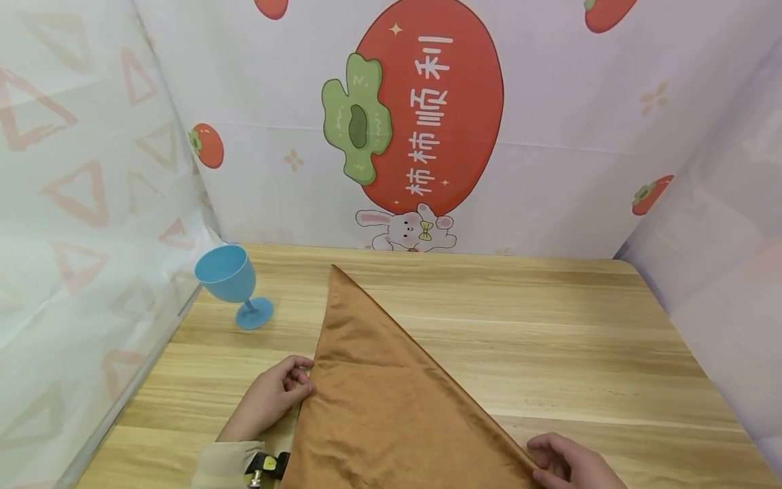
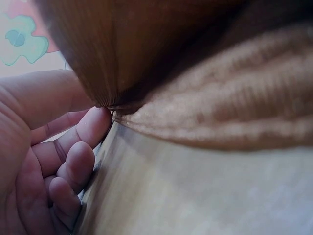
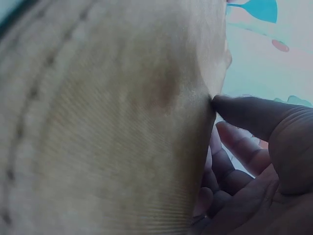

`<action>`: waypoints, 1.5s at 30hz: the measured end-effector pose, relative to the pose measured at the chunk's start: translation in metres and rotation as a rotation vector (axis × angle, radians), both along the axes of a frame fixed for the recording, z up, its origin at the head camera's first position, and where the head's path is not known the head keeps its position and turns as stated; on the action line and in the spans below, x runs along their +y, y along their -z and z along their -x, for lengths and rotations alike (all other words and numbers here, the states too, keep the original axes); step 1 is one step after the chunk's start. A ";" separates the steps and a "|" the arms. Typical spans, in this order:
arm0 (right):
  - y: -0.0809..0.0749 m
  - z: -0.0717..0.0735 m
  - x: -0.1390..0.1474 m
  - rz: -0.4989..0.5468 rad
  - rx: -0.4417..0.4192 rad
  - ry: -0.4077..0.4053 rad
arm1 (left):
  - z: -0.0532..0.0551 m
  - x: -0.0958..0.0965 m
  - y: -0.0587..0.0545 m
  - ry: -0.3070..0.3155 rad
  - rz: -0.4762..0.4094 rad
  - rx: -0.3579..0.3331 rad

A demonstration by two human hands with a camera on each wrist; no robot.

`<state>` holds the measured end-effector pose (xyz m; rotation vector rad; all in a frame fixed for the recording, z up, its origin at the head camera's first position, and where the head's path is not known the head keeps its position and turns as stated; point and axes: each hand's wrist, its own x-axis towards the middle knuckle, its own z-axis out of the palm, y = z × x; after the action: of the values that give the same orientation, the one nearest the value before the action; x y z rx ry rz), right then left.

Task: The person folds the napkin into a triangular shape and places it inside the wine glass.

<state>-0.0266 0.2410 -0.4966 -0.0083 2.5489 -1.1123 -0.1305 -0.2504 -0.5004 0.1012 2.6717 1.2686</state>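
A shiny brown cloth [image 1: 391,394], folded into a triangle, reaches over the wooden table with its pointed corner towards the back. Along its left edge my left hand [image 1: 271,394] pinches the fabric between thumb and fingers; the left wrist view shows the cloth [image 2: 220,107] gathered at the fingertips. At the lower right my right hand [image 1: 577,464] pinches the slanting folded edge. In the right wrist view the thumb [image 3: 254,115] presses on the border of the cloth [image 3: 117,132]. The bottom of the cloth runs out of the head view.
A blue plastic goblet [image 1: 226,275] stands upright at the back left of the wooden table [image 1: 550,326]. White printed fabric [image 1: 550,170] hangs behind the table and along both sides. A black strap with a metal fitting [image 1: 267,465] is on the left wrist.
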 end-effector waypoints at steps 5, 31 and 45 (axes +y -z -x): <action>0.001 0.000 0.004 0.010 0.039 -0.060 | -0.001 0.000 0.000 -0.005 0.007 -0.003; -0.008 0.025 0.016 -0.068 0.198 -0.151 | -0.002 -0.002 0.000 0.107 0.014 0.021; -0.017 0.054 0.019 -0.185 0.258 -0.067 | -0.004 -0.001 -0.001 0.107 -0.004 0.004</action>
<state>-0.0806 0.2598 -0.4795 -0.2007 2.8483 -0.8967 -0.1269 -0.2512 -0.4990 0.2447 2.6286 1.2419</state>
